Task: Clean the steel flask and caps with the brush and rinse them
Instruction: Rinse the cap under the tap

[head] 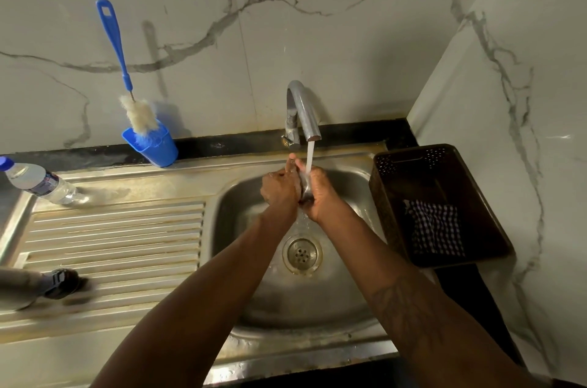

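Observation:
Both my hands meet under the running tap (303,111) above the sink bowl (241,197). My right hand (322,197) grips a small steel cap (306,190), and water runs over it. My left hand (281,186) is curled against the cap's other side, hiding most of it. The steel flask (22,287) lies on its side at the left edge of the drainboard (127,238), its dark neck pointing right. The blue-handled bottle brush (127,76) stands bristles-down in a blue cup (155,146) against the back wall.
A plastic water bottle (38,181) lies at the far left of the sink top. A dark perforated basket (444,206) with a checked cloth (435,228) stands right of the bowl. The drain (301,254) is below my hands. Marble walls close in behind and on the right.

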Demonstrator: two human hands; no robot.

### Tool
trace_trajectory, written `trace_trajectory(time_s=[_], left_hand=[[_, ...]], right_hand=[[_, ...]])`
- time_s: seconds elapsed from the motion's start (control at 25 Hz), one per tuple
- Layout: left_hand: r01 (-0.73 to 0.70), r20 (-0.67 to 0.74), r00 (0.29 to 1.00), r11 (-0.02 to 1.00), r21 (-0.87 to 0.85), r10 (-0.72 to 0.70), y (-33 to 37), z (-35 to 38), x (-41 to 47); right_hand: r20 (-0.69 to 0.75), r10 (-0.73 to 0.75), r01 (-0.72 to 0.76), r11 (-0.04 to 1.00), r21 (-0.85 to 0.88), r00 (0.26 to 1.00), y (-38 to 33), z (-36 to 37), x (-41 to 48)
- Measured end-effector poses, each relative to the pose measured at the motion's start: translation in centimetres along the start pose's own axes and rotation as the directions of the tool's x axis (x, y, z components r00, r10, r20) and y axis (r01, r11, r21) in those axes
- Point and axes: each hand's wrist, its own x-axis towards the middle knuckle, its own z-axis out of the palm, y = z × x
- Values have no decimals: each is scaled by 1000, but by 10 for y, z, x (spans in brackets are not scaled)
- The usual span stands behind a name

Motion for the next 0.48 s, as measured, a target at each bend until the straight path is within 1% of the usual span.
trace_trajectory(time_s=[0.08,0.12,0.16,0.2,0.24,0.28,0.32,0.36,0.4,0.44,0.48], left_hand=[[70,12,998,988,-138,-69,2,-2,-3],[82,27,997,977,-197,-78,1,-2,-1],[73,47,997,970,-233,-63,1,-4,-2],[55,77,996,972,-227,-39,0,-4,-1],[36,108,994,979,-200,-14,-1,-5,1],[17,144,990,984,-177,9,-2,-6,5],[21,189,982,986,-167,11,-2,-8,6],[42,238,971,983,-176,1,-3,-8,7],[87,287,958,978,-191,-29,-3,-9,5],[125,309,949,967,-220,-53,-3,-11,4],[143,309,949,961,-237,-65,-2,-14,3]], right_hand=[[5,50,-49,993,-110,999,-2,2,-3],[-5,78,-77,981,-175,997,-4,4,-7],[-12,87,-87,965,-248,996,-6,4,-11],[-31,63,-70,940,-334,998,-9,3,-14],[-62,-10,-17,907,-421,998,-9,2,-14],[-88,-135,73,862,-502,987,-7,0,-12],[-94,-293,185,789,-586,951,-5,-4,-11],[-71,-442,286,685,-670,894,-3,-7,-11],[-17,-542,356,575,-737,840,-2,-12,-9],[46,-586,393,481,-784,809,0,-16,-7],[109,-587,405,401,-822,802,0,-20,-5]])
